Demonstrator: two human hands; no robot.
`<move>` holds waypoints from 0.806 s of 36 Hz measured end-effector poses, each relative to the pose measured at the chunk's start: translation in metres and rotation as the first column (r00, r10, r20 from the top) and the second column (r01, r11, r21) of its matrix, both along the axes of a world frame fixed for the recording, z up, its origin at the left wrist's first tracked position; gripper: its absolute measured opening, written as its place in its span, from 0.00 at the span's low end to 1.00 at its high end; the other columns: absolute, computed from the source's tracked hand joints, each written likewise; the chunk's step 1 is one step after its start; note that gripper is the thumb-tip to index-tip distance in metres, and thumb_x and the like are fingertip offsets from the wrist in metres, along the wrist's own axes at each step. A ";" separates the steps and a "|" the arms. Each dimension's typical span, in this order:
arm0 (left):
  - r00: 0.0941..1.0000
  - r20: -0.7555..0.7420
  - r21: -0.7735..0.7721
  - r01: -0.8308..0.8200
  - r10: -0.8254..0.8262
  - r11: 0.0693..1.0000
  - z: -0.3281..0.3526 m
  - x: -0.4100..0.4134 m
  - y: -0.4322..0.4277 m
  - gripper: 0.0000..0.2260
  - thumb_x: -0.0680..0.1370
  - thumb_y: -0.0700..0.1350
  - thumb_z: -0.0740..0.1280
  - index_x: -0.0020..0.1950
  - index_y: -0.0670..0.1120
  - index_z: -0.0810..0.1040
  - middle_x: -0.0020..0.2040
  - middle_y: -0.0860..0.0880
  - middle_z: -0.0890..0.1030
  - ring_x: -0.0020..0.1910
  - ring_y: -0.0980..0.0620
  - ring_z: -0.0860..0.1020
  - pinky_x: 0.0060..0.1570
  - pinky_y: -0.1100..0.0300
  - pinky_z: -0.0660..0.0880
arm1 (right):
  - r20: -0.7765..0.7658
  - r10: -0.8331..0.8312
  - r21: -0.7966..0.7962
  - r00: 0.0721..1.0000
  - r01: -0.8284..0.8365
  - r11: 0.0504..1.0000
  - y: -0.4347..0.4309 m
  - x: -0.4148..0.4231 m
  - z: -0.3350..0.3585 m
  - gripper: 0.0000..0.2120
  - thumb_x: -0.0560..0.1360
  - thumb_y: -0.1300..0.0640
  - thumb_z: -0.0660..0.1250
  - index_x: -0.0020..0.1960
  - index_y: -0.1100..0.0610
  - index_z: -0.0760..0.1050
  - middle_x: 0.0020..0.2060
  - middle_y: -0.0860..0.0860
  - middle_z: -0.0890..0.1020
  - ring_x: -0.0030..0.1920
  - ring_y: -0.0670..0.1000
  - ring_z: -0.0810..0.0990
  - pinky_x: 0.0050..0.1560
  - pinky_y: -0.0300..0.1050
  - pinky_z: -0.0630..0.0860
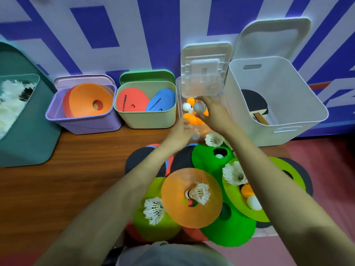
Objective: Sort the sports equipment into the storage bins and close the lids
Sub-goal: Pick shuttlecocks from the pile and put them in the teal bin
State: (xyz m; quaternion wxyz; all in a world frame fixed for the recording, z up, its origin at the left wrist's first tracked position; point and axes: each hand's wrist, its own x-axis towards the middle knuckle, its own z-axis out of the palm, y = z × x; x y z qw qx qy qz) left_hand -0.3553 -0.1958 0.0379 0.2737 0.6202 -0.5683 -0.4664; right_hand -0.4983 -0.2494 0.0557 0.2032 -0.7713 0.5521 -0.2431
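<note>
Release the white ball [199,107], pinched in the right hand [213,111] grip, low inside the clear bin [201,89] at the tabletop [86,150] far edge; the left hand [181,129] grip is indiscernible.

The wall [134,35] at the top of the frame is showing blue-violet blocks on pale lilac. Below, left to right, are standing a teal bin [28,131], a lilac bin [84,124] of orange cones [86,100], a pale green bin [146,120] of a red disc [130,102] and a blue disc [161,102], a clear bin [180,93] of orange balls [190,100], and a white bin [299,129]. A greyish ball [199,107] is showing mid-frame. Lower centre, green cones [230,231] and white shuttlecocks [154,209] are lying.
</note>
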 end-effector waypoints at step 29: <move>0.815 0.328 0.156 0.452 -0.478 0.878 -0.054 0.003 0.049 0.11 0.73 0.31 0.60 0.49 0.45 0.69 0.45 0.43 0.75 0.43 0.47 0.72 0.42 0.50 0.69 | -0.540 -0.064 0.271 0.839 0.246 0.931 0.044 -0.031 -0.071 0.21 0.74 0.63 0.65 0.66 0.61 0.66 0.65 0.60 0.63 0.60 0.61 0.71 0.57 0.57 0.72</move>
